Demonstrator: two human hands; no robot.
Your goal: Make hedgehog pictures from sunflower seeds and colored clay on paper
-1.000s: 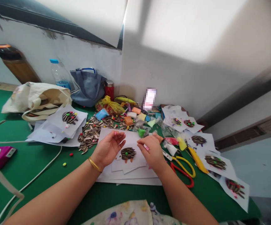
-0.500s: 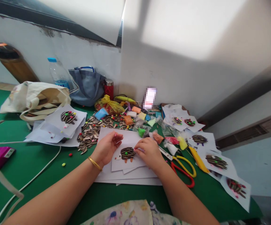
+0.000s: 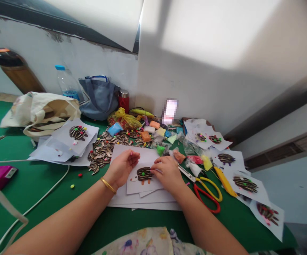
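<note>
As the right hand [image 3: 168, 173] pinches a pink bit [image 3: 151, 169] by the seed hedgehog [image 3: 144, 174] on white paper [image 3: 132, 189], light pressure should spare the seeds, left hand [image 3: 121, 168] loosely open nearby

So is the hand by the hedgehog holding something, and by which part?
A tiny pink spot shows at the fingertips of the right hand, but too small to tell if it's held, or where.
</note>
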